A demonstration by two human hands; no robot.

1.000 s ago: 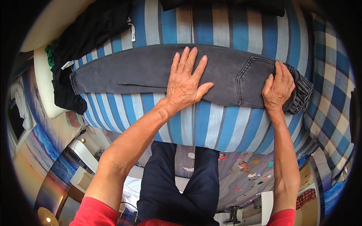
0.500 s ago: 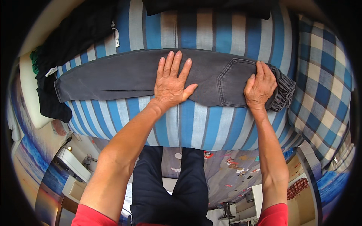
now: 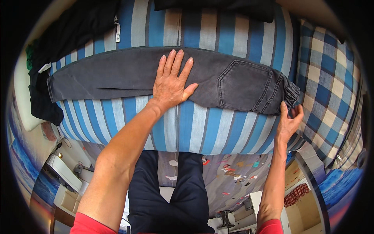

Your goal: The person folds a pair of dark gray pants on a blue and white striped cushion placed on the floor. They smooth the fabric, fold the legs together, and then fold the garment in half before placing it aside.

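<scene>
A pair of dark grey trousers (image 3: pixel 113 72) lies folded lengthwise, leg hem at the left, stitched back pocket and gathered elastic waist at the right. My left hand (image 3: pixel 170 84) rests flat on the middle of it, fingers stretched out and thumb spread. At the waist end, my right hand (image 3: pixel 288 124) is at the near corner, thumb and fingers apart. One fingertip touches or nearly touches the gathered waistband (image 3: pixel 291 93); the other fingers are partly curled.
Beneath the trousers is a blue, white and grey striped couch surface (image 3: pixel 193 134). Black clothing (image 3: pixel 74 35) with white tags lies at the far left, another black piece (image 3: pixel 218 8) along the far edge. A checked cushion (image 3: pixel 325 89) stands at the right.
My right hand has slid off the pocket area, moving right and nearer to me, to the waistband's corner. My left hand stays flat on the trousers.
</scene>
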